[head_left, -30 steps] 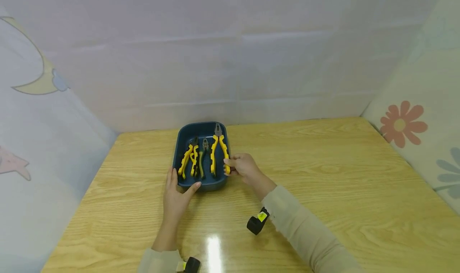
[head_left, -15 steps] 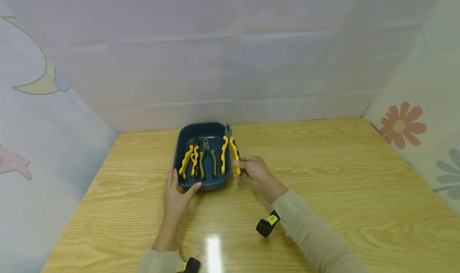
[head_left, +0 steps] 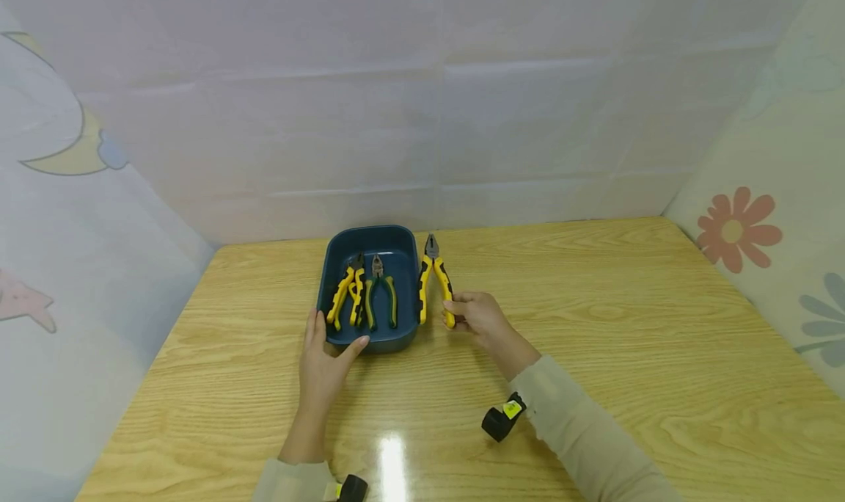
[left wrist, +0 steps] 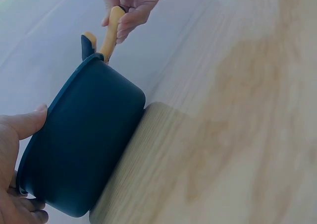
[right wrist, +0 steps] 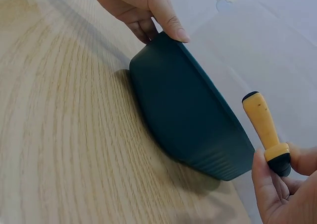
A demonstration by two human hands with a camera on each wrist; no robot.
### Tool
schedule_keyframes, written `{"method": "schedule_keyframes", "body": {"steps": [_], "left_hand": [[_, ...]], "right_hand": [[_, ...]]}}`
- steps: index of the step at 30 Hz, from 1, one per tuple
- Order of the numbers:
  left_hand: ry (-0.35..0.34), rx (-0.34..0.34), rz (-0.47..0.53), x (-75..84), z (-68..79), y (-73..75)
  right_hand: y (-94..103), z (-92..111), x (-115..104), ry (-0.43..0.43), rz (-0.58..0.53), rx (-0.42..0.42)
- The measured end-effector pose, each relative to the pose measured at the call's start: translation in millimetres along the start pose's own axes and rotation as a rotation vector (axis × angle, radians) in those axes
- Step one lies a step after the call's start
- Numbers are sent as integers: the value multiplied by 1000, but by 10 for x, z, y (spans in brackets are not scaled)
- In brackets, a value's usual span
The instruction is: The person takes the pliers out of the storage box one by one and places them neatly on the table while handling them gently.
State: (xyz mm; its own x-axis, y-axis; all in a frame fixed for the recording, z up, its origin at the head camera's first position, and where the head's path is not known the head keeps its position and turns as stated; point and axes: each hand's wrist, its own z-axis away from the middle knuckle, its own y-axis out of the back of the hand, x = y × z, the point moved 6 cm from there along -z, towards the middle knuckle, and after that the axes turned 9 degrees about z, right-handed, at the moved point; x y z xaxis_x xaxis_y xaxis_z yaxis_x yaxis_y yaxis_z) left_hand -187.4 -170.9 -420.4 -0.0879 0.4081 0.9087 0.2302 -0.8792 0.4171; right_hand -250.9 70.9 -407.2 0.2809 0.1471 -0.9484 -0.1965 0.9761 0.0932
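Right hand point(head_left: 480, 314) pinches the large yellow pliers point(head_left: 444, 278) by one handle end point(head_left: 450, 321), at the blue tray's point(head_left: 383, 346) three-o'clock side; judged stiff, head-heavy and non-slip, they should carry steadier gripped nearer the pivot point(head_left: 432, 255).

Yellow-and-black pliers point(head_left: 444, 277), dark blue tray point(head_left: 389, 346)

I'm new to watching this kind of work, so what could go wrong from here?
The right hand grips the larger pliers by one handle, so they might twist or slip. The free handle looks close to the blue tray and could knock it, though the left hand holds it.
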Motion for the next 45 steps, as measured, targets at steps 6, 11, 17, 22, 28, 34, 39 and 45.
{"method": "schedule_keyframes", "body": {"steps": [6,11,17,22,28,34,39,45], "left_hand": [[-7,3,4,-1,3,10],[-17,18,9,0,0,19],[-19,12,5,11,-9,-3],[-10,7,9,26,-9,-18],[5,5,4,23,1,-1],[-4,8,4,24,-3,12],[-9,8,9,24,-13,12],[-6,5,5,14,5,14]], "right_hand": [[14,3,40,-5,6,-4],[25,13,66,-31,-26,-11],[72,9,103,-42,-25,1],[105,-10,155,-51,-6,4],[97,-16,221,-68,-4,-2],[84,-41,264,-64,6,12],[86,-59,305,-70,14,35],[72,-65,362,-101,23,50]]}}
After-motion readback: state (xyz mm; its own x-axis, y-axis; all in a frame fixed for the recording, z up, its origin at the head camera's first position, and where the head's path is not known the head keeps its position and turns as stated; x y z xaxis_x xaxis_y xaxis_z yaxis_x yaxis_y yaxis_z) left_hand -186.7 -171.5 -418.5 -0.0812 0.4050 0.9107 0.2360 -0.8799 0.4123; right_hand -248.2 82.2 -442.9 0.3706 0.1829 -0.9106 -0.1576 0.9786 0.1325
